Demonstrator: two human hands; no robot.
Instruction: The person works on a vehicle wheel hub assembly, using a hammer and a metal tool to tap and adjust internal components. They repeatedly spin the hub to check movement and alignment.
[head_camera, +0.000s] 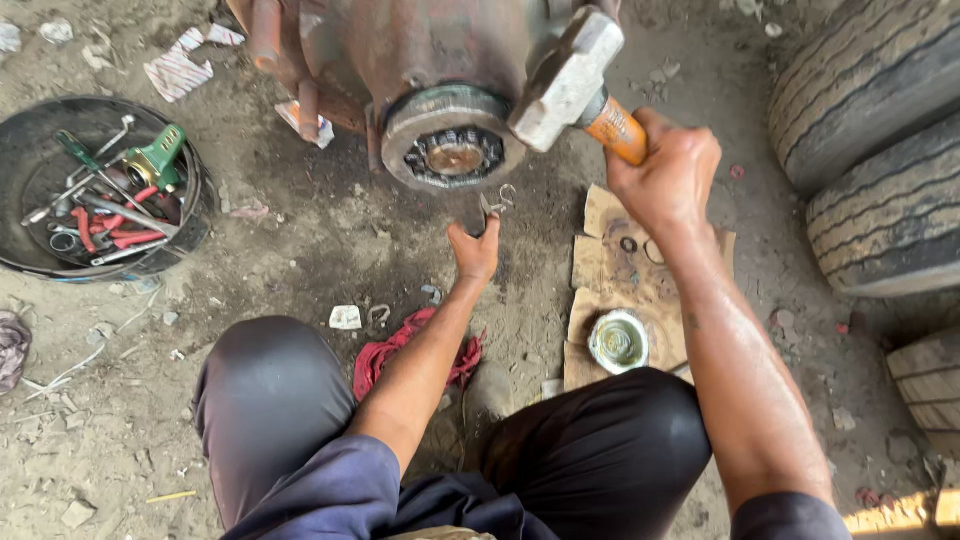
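Note:
My right hand (665, 175) grips the orange handle of a heavy steel hammer (568, 80), its head raised beside a rusty hub (452, 150) with an exposed bearing at its centre. My left hand (476, 250) is low on the dirt ground just under the hub, fingers pinched on a small bent metal clip (497, 203). I squat with both knees spread in dark trousers.
A round black pan (60, 255) at the left holds wrenches, red-handled pliers and a green tool. Cardboard (625, 290) with rings and a greasy round cap (618, 341) lies by my right knee. A red rag (390, 355) lies between my knees. Large tyres (880, 150) stand at the right.

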